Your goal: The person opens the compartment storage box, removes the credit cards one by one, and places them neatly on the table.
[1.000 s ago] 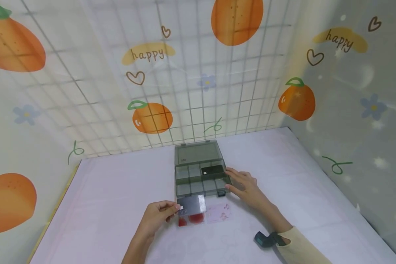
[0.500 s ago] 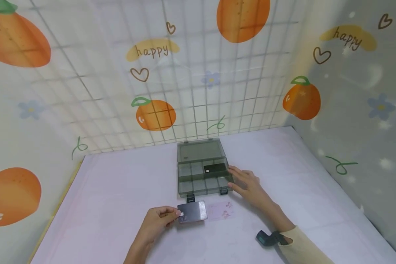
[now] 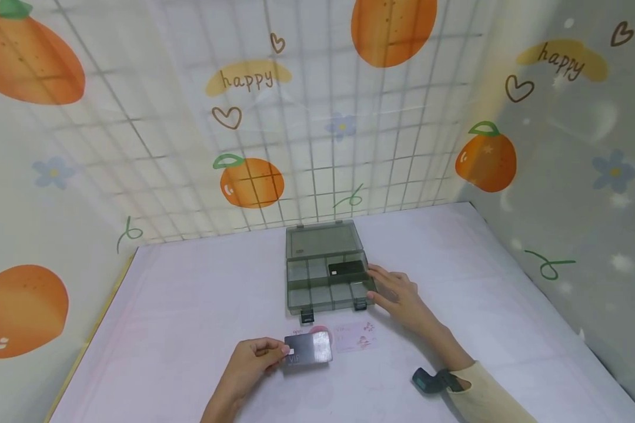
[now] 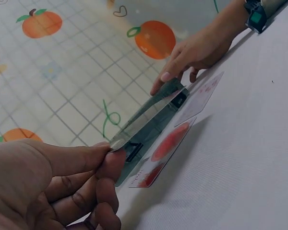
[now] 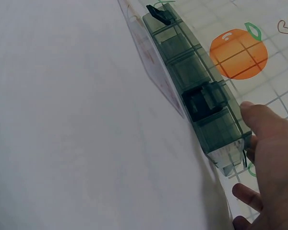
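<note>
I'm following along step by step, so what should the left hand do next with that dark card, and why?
Probably lower the dark card onto the table, on the near side of the red-printed card: the left hand pinches it by one end above the table, and in the head view it partly covers that card.

Head view: pale backdrop (image 3: 317,35) toward 12 o'clock, grid (image 3: 313,170) showing through. Large orange print (image 3: 32,61) at 10, smaller orange print (image 3: 485,163) between 2 and 3. "Happy" lettering (image 3: 247,78) at 11, blue flower (image 3: 615,172) near 3. Whitish tabletop (image 3: 360,393) toward 6.
</note>
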The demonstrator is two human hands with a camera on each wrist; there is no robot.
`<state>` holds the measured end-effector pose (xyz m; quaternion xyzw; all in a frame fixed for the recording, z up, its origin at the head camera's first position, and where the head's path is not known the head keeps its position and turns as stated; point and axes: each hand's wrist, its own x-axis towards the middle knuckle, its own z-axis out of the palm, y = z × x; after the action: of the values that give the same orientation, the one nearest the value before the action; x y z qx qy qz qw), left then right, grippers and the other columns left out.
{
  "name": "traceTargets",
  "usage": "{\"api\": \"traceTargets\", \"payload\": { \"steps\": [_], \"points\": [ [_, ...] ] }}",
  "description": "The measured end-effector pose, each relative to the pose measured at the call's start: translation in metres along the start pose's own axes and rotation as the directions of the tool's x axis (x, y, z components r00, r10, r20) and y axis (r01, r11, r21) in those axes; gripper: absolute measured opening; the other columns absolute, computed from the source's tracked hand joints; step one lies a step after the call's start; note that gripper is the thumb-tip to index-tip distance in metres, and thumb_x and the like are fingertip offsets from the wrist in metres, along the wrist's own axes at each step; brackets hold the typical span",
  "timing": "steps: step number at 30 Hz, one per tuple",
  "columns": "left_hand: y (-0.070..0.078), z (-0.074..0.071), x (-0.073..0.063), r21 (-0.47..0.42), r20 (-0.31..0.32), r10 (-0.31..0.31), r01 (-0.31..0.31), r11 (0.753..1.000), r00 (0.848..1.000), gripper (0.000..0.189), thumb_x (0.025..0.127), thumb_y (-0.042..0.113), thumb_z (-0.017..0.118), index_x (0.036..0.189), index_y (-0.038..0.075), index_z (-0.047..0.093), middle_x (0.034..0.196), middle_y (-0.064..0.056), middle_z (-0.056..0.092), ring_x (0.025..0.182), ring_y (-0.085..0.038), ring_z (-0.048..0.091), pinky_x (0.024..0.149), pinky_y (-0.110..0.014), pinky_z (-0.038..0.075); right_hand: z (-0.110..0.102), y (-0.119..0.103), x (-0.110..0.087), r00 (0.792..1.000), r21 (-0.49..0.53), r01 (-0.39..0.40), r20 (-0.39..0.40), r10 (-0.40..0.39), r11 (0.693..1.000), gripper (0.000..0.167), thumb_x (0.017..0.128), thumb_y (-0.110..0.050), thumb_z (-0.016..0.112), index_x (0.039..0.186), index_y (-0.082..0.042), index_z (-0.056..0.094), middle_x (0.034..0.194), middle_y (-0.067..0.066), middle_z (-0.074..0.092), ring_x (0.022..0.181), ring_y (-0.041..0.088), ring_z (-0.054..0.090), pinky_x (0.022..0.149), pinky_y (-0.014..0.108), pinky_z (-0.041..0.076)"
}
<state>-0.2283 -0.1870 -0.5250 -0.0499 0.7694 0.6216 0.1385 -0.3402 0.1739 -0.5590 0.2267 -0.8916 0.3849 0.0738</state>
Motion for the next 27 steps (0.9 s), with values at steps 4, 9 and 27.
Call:
{"api": "traceTargets", "payload": {
  "steps": [4,9,27],
  "points": [
    [-0.002,0.001,-0.002,0.024,0.027,0.020,-0.021,0.999,0.999,0.030,0.087,0.027,0.080,0.095,-0.002,0.075,0.086,-0.007,0.074,0.082,-0.016,0.064,0.070,-0.025,0.052,0.000,0.001,-0.001,1.000,0.007,-0.006,0.000,0.006,1.000,0.060,0.098,-0.044,0.062,0.150,-0.018,0.049,0.159,-0.003,0.038,0.130,0.031,0.037,0.095,0.057,0.024],
    [-0.002,0.003,-0.005,0.055,0.055,0.018,-0.021,0.998,0.998,0.027,0.087,0.027,0.079,0.093,0.000,0.076,0.087,-0.006,0.074,0.082,-0.015,0.064,0.070,-0.025,0.051,0.000,0.001,-0.001,1.000,-0.003,-0.011,0.003,0.011,1.000,0.060,0.098,-0.045,0.062,0.150,-0.018,0.049,0.159,-0.004,0.038,0.131,0.031,0.037,0.096,0.059,0.024],
    [-0.002,0.008,-0.013,0.417,0.032,0.063,-0.071,0.906,0.997,0.016,0.086,0.033,0.078,0.081,0.017,0.078,0.069,0.008,0.070,0.072,-0.012,0.056,0.064,-0.030,0.043,0.000,0.000,0.000,1.000,-0.020,-0.017,0.006,0.017,1.000,0.062,0.098,-0.048,0.061,0.150,-0.019,0.048,0.159,-0.003,0.038,0.130,0.030,0.038,0.096,0.058,0.026]
  ]
}}
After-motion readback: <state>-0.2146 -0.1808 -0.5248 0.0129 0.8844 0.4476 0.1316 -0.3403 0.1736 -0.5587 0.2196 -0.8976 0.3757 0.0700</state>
